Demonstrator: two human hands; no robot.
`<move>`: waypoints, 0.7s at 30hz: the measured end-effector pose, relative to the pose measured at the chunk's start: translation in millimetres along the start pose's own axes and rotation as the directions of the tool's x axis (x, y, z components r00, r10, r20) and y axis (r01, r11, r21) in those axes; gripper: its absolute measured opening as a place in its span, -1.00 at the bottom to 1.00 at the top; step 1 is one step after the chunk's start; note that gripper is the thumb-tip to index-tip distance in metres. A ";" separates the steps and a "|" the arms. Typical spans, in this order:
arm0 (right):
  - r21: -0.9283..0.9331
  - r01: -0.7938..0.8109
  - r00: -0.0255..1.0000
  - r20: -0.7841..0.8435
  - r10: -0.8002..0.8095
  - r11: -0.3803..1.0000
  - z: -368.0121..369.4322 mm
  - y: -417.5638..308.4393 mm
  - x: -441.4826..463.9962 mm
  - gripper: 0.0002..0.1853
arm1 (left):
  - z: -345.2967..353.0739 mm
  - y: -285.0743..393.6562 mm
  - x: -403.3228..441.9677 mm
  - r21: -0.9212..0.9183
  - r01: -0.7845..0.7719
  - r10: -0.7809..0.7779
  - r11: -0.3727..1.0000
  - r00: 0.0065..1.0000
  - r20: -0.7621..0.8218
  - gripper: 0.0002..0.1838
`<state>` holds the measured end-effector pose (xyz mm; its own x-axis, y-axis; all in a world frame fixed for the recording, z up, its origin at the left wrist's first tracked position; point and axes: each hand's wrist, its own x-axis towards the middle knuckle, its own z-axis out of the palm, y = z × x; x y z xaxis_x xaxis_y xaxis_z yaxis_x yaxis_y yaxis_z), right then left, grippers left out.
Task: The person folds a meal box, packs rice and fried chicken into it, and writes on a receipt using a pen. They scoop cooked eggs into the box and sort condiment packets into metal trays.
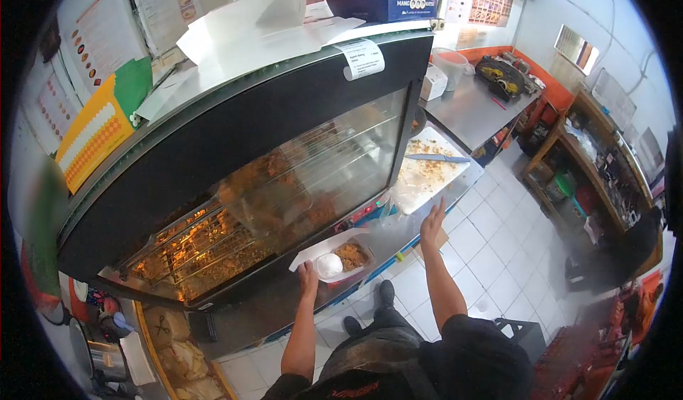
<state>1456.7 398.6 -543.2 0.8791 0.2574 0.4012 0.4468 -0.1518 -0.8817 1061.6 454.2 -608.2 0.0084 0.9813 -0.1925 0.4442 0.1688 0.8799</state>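
black-framed glass food warmer (235, 122), lit inside; the person's left hand (307, 277), gripping the left end of an open takeaway box (321, 250); that box, by the counter (263, 322), containing white mound, brown chopped food (351, 256); knife (436, 159) across white cutting board (420, 191); right hand (432, 225), open, near the board.

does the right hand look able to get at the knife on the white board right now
Probably yes: the right hand looks open and empty near the white board, and nothing visible stands between it and the knife.
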 end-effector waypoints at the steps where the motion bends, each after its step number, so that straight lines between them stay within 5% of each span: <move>1: -0.007 0.054 0.998 0.045 -0.054 0.999 1.2 -11.5 4.2 -0.63 | -6.8 -3.0 2.0 -0.052 0.049 -0.049 0.997 0.999 0.011 -0.51; 2: 0.008 0.066 0.997 0.042 -0.066 0.998 7.4 -24.7 14.6 -0.63 | -1.2 -31.2 9.5 -0.255 -0.028 0.023 0.967 0.999 -0.024 -0.51; 3: 0.156 0.135 0.987 0.070 -0.148 0.978 12.1 -43.7 27.7 -0.64 | -0.6 -42.6 9.9 -0.263 -0.038 0.030 0.964 0.999 -0.034 -0.51; 6: 0.545 0.102 0.970 0.132 -0.205 0.832 -2.8 -210.2 53.1 -0.62 | -10.1 -27.9 -12.8 -0.730 0.242 -0.215 0.639 0.968 0.132 -0.50; 7: 0.686 0.125 0.962 0.094 -0.258 0.717 -0.7 -264.2 60.9 -0.59 | -9.6 -29.4 -16.5 -0.726 0.248 -0.222 0.641 0.966 0.133 -0.50; 9: 0.748 0.105 0.878 0.239 -0.414 0.655 5.7 -325.9 89.8 -0.57 | -10.4 -27.2 -18.5 -0.888 0.215 -0.131 0.407 0.976 0.177 -0.51; 11: 0.734 -0.029 0.823 0.403 -0.400 0.679 16.5 -382.1 105.1 -0.58 | -11.5 -20.4 -15.0 -0.897 0.202 -0.052 0.392 0.979 0.198 -0.51; 12: 0.723 0.073 0.824 0.345 -0.450 0.687 22.5 -398.8 106.7 -0.64 | -6.1 -34.2 -10.9 -0.896 0.157 -0.036 0.415 0.987 0.157 -0.51; 13: 0.701 0.173 0.819 0.288 -0.496 0.692 28.9 -409.2 107.5 -0.69 | -3.2 -21.6 -11.4 -0.892 0.116 -0.021 0.437 0.993 0.119 -0.51; 15: 0.687 0.087 0.771 0.412 -0.485 0.722 39.7 -409.1 110.5 -0.75 | -8.9 -1.1 -38.7 -0.886 0.081 -0.027 0.457 0.997 0.077 -0.52; 17: 0.707 0.020 0.675 0.513 -0.531 0.707 25.8 -408.1 103.9 -0.73 | -17.9 17.7 -62.1 -0.854 0.220 -0.168 0.471 0.973 0.158 -0.53; 19: 0.914 0.105 0.422 0.315 -0.850 0.391 30.1 -371.1 102.2 -0.72 | -13.6 42.0 -85.5 -0.828 0.236 -0.184 0.508 0.969 0.164 -0.53; 21: 0.803 0.009 0.332 0.560 -0.759 0.596 -19.1 -318.7 107.8 -0.66 | -1.9 49.7 -102.5 -0.801 0.251 -0.210 0.543 0.965 0.160 -0.53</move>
<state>1412.3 456.5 -214.2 -0.1398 0.7351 0.6634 0.1414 0.6779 -0.7214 1081.1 362.2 -543.9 0.0581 0.8962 -0.4398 -0.4746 0.4124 0.7776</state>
